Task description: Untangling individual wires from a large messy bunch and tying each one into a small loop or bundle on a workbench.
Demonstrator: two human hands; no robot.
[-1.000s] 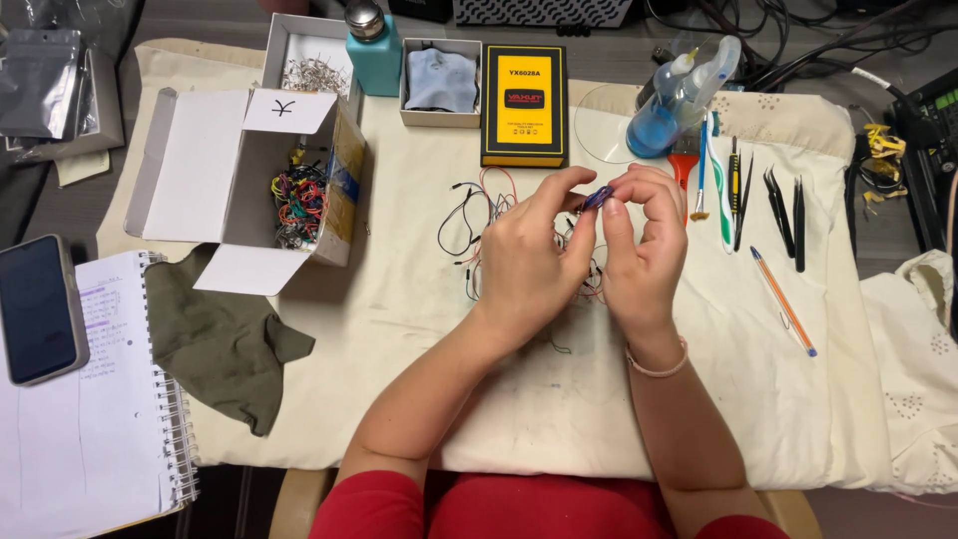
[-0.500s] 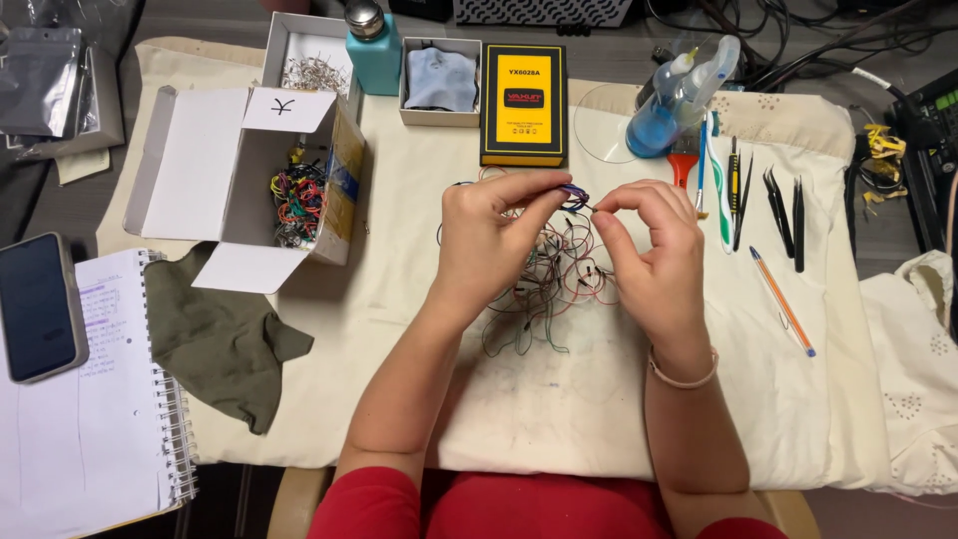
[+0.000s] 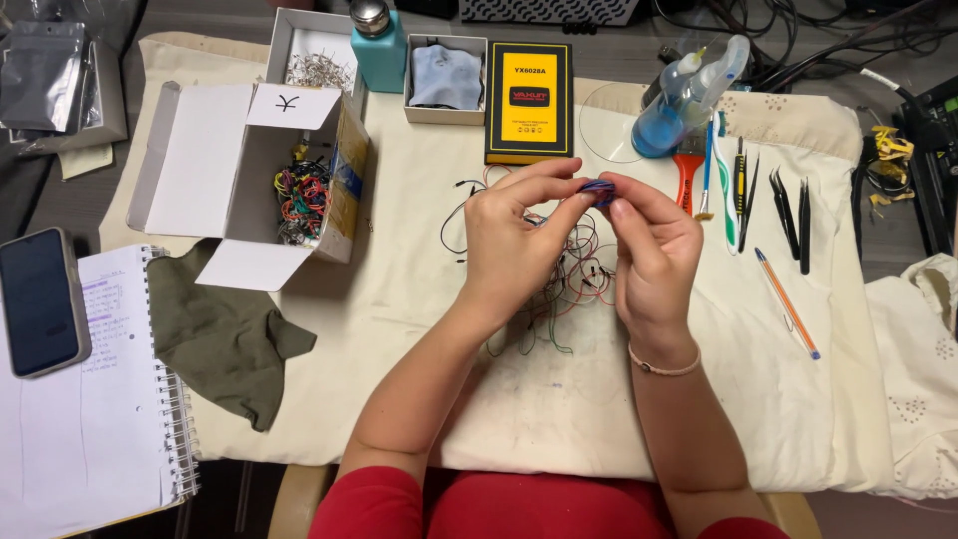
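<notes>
Left hand [image 3: 514,240] and right hand [image 3: 649,245] raised together, fingertips pinched on a small blue-and-red wire bundle [image 3: 597,188] held between them, just above the loose tangle of jumper wires [image 3: 559,289]. Bundle's long axis roughly side to side, both hands equally close. Below the tangle, a cream cloth [image 3: 419,329]; left of the tangle, an open white cardboard box [image 3: 249,170]; right of it, black tweezers [image 3: 788,215].

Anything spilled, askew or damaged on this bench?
Nothing damaged. Loose jumper wires lie tangled on the cloth under both hands, left hand and right hand, which pinch a small wire bundle. The cardboard box lies tipped on its side.
</notes>
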